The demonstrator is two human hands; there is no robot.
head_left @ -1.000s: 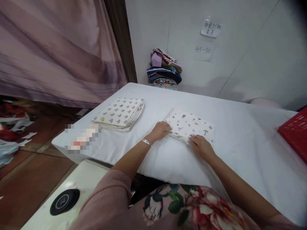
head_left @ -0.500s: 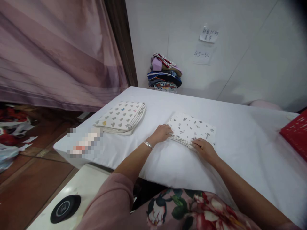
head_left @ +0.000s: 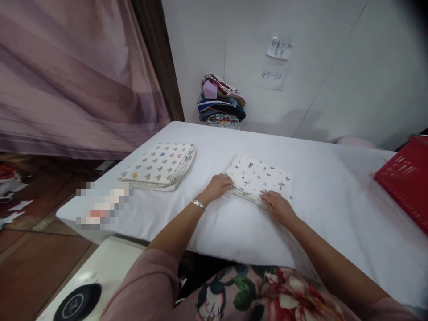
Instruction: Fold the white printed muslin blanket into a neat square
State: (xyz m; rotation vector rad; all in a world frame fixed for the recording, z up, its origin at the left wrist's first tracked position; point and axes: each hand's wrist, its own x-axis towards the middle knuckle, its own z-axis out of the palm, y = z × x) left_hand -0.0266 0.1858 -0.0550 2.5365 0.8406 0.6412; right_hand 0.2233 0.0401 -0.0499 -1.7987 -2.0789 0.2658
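A folded white cloth (head_left: 257, 174) with small grey and black prints lies in front of me, its stacked layers showing along the near edge. At the near left corner, my left hand (head_left: 218, 186) is closed on the edge, fingers over the top. My right hand (head_left: 277, 206) grips the same edge further right, its fingertips on the printed top. The undersides of both hands are hidden. To the left rests another folded cloth (head_left: 160, 162), off-white with grey mushroom-like shapes and a few coloured ones, touched by neither hand.
A white-covered table (head_left: 334, 196) carries both cloths. Behind its far edge rises a pile of folded fabrics (head_left: 220, 104) against the wall. At the right stands a red basket (head_left: 408, 178). A white surface with a round black object (head_left: 77, 303) is at lower left, and a pink curtain (head_left: 67, 76) hangs beyond.
The view has swung slightly right, so everything sits further left in the picture. Both hands keep their places on the printed cloth, which looks the same.
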